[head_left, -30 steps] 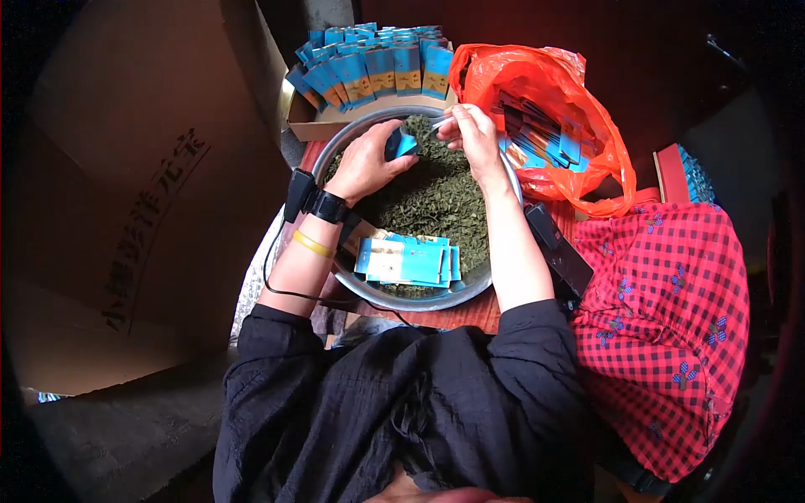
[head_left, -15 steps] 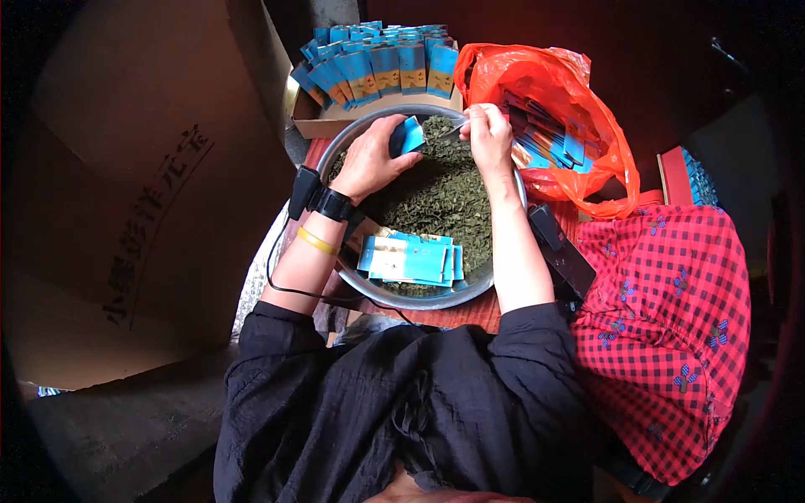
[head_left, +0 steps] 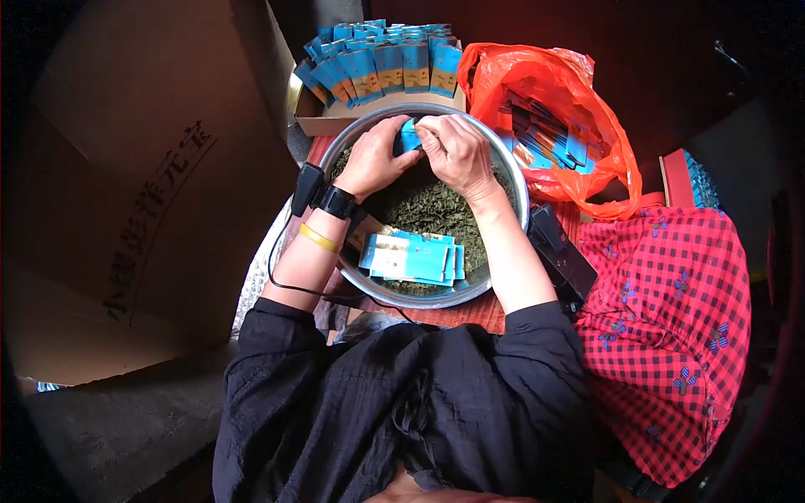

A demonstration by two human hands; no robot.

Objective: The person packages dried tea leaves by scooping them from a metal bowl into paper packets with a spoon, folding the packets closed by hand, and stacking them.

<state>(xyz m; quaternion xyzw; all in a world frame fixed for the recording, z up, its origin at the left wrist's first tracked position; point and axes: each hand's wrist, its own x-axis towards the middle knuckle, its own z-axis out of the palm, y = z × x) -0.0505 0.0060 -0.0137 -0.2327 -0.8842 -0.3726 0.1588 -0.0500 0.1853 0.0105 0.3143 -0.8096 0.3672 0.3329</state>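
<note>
Above the far side of a metal basin point(head_left: 518, 180) of dried green leaves point(head_left: 436, 210), my left hand point(head_left: 375, 159) grips a small blue packet point(head_left: 408, 137). My right hand point(head_left: 457, 152) is closed, its fingertips right at the packet's top edge. The small silvery spoon it held a moment ago is hidden behind the fingers now. On the leaves at the near side of the basin lies a loose stack of blue and white packets point(head_left: 411, 257).
Behind the basin stands a cardboard tray point(head_left: 323, 126) with rows of upright blue-and-gold packets point(head_left: 388, 67). A red plastic bag point(head_left: 616, 142) holding more packets sits at right. A large carton point(head_left: 109, 210) rises on the left; red checked cloth point(head_left: 662, 335) covers something on the right.
My right hand has moved left from the basin's far right rim, over the leaves, to the packet's top. The left hand and its packet have barely moved.
</note>
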